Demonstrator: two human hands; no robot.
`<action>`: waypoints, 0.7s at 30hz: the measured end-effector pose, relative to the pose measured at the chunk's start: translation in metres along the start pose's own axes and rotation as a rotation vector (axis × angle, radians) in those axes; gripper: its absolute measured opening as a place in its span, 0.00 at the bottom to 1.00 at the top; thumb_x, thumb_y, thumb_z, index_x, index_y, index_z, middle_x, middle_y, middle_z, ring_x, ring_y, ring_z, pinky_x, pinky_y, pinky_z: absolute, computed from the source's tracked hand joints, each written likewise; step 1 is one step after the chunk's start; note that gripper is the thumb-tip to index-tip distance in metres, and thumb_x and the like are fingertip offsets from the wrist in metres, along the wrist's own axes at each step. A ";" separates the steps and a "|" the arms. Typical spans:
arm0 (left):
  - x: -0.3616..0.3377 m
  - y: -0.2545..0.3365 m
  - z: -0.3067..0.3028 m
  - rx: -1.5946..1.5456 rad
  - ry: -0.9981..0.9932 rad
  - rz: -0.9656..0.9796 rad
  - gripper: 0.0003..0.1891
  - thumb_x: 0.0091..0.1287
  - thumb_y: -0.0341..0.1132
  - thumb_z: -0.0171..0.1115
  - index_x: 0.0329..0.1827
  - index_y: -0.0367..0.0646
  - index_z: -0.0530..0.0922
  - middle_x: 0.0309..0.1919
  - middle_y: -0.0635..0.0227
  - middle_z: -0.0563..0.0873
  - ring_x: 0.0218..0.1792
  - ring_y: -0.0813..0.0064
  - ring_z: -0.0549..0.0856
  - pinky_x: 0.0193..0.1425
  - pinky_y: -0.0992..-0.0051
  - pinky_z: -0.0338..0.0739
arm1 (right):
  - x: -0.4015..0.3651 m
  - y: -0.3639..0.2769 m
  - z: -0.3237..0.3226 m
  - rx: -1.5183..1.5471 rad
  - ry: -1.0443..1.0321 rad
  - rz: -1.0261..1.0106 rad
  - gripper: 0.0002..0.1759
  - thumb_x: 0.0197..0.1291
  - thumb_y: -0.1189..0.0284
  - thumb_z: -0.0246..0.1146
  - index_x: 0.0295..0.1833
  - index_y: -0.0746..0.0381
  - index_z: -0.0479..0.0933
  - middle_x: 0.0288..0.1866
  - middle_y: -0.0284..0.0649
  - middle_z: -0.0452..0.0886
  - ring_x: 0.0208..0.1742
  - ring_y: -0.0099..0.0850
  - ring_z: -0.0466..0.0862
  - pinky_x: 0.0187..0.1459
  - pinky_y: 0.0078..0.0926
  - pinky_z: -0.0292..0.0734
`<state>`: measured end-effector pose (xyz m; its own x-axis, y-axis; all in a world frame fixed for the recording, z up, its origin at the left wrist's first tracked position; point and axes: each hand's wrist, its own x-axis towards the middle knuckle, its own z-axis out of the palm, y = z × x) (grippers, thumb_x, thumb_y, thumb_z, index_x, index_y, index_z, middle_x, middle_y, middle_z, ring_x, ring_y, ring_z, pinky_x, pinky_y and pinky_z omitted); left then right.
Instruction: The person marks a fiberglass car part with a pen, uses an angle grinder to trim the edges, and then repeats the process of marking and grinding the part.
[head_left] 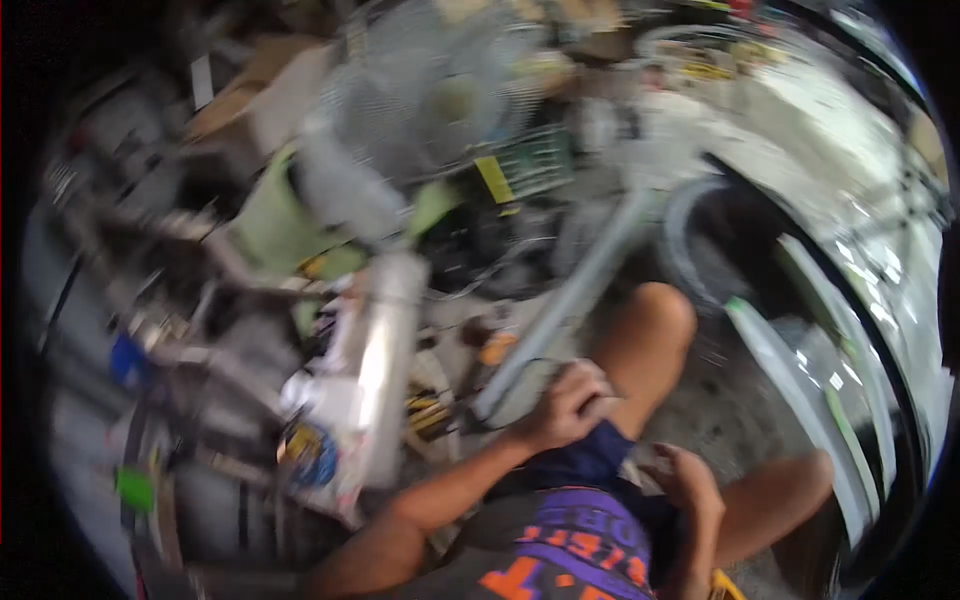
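Bar (552,320), long, pale grey, slanting just beside the left leg (648,345), near end close to left hand (570,405); left fingers curled over the shorts (580,455), blur hides whether they grip anything, bar contact unclear; right hand (685,478) over the lap, fingers bent, can't tell if it holds something; bar looks light for its length, fairly stiff but likely to flex; surface probably smooth, so maybe slippery; edges could scuff; I'd hold it near mid-length, second hand toward the near end; clutter: fan (455,100) and green basket (540,160) beyond, clear roll (390,350) left of the bar, tape roll (310,455) farther left; long panel (797,400) on the right; left knee crowds one side of the bar, roll limits swing on the other.
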<state>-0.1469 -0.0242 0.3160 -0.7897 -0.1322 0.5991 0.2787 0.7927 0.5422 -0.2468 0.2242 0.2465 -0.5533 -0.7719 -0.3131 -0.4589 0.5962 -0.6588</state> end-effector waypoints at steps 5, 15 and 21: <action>-0.001 0.004 -0.007 -0.102 0.073 -0.108 0.08 0.65 0.30 0.65 0.31 0.40 0.74 0.28 0.64 0.72 0.33 0.62 0.73 0.40 0.64 0.69 | -0.007 0.010 -0.014 0.532 0.291 -0.218 0.19 0.58 0.79 0.66 0.57 0.67 0.78 0.48 0.44 0.84 0.49 0.32 0.83 0.50 0.28 0.79; -0.019 -0.060 -0.011 -0.300 0.186 -0.269 0.04 0.70 0.30 0.60 0.39 0.39 0.75 0.34 0.64 0.76 0.39 0.64 0.78 0.44 0.68 0.73 | 0.119 0.075 -0.129 0.011 0.022 0.042 0.20 0.63 0.68 0.66 0.56 0.69 0.78 0.45 0.48 0.86 0.45 0.35 0.85 0.45 0.32 0.80; -0.093 -0.099 -0.065 -0.111 0.398 -0.594 0.05 0.70 0.31 0.62 0.41 0.38 0.78 0.32 0.67 0.79 0.34 0.78 0.79 0.39 0.75 0.74 | 0.179 0.124 -0.121 -0.200 -0.037 -0.038 0.20 0.64 0.63 0.65 0.53 0.69 0.80 0.35 0.45 0.86 0.37 0.32 0.84 0.39 0.33 0.78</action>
<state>-0.0655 -0.1296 0.2447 -0.5723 -0.7452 0.3422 -0.0654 0.4575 0.8868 -0.4872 0.1869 0.1917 -0.5092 -0.7998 -0.3177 -0.6098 0.5958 -0.5226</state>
